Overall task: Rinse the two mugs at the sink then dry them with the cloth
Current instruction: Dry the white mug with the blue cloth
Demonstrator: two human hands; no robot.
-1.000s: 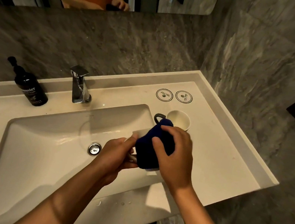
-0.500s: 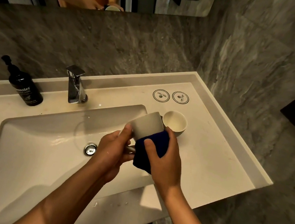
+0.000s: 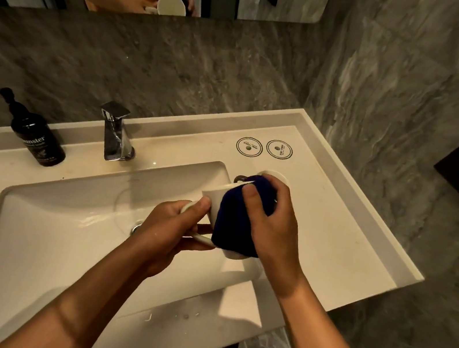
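Note:
Over the right end of the sink basin my left hand grips a white mug by its handle, the mug lying on its side. My right hand presses a dark blue cloth around the mug's body, covering most of it. The second white mug stands on the counter just behind my right hand; only part of its rim and dark handle show.
A chrome faucet stands behind the basin, with no water visibly running. A black soap pump bottle sits at the back left. Two round printed marks lie on the right counter. The grey stone wall is close on the right.
My right hand has slid the cloth up and over the mug's body, hiding more of it and most of the second mug. My left hand has turned the mug slightly.

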